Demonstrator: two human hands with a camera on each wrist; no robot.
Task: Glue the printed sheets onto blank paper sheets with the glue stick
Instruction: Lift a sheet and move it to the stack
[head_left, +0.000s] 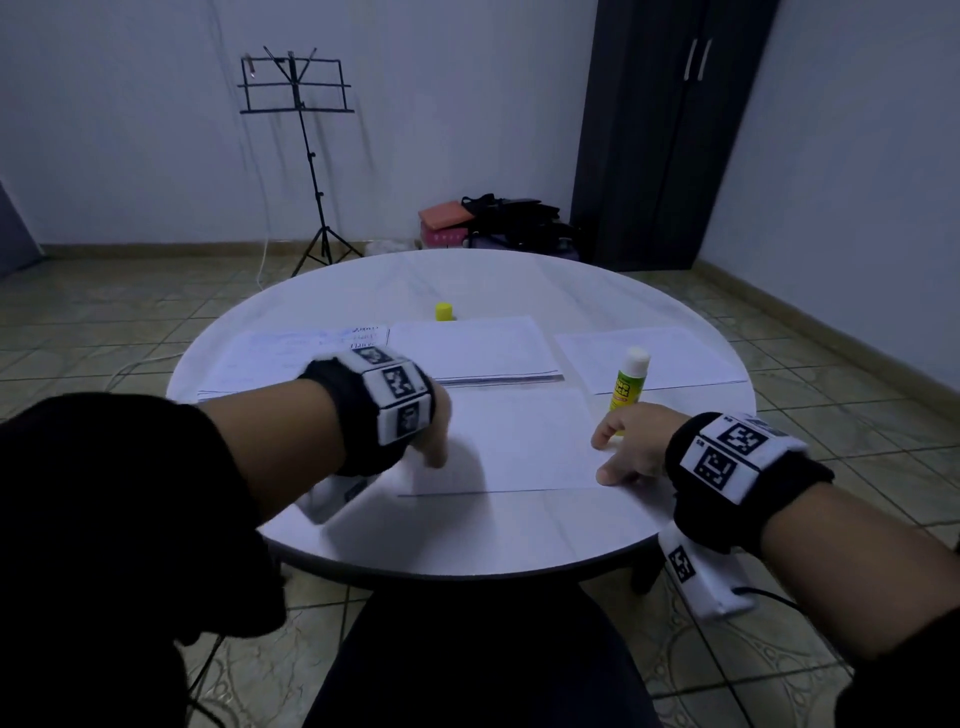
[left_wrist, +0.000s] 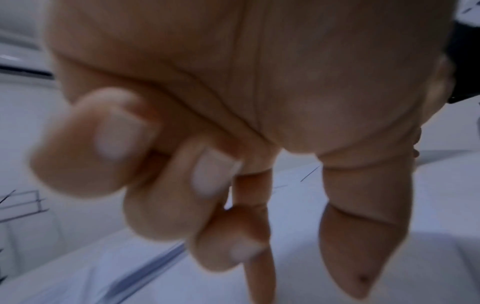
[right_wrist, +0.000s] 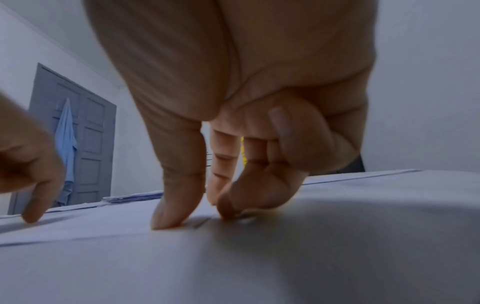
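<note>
1. The landmark is the glue stick (head_left: 627, 382) — it stands upright on the round table (head_left: 467, 545), uncapped. Its yellow cap (head_left: 444, 311) sits well beyond it, toward the far side of the table.

2. Just in front of the glue stick, nearest the person, lies 1 sheet (head_left: 519, 441). Both hands are on it. The right hand (head_left: 631, 447) presses the sheet's right edge, just in front of the glue stick, with thumb and fingertips (right_wrist: 171, 218) down on the paper. It grasps nothing.

3. The left hand (head_left: 434, 426) is at the sheet's left edge, well to the left of the glue stick. In the left wrist view 2 digits point down to the paper while the others curl into the palm. It too holds nothing.

4. Behind and left of the glue stick sits a neat stack of paper (head_left: 472, 353). Further left lies a pile of printed sheets (head_left: 291, 358), and just to the right of the glue stick another sheet (head_left: 670, 358).

5. Judging by the hands, the step in hand is pressing or squaring the front sheet — whether it is already glued I cannot tell.

6. The next move likely calls for smoothing outward from the middle, keeping the edges aligned so that no wrinkle sets.
</note>
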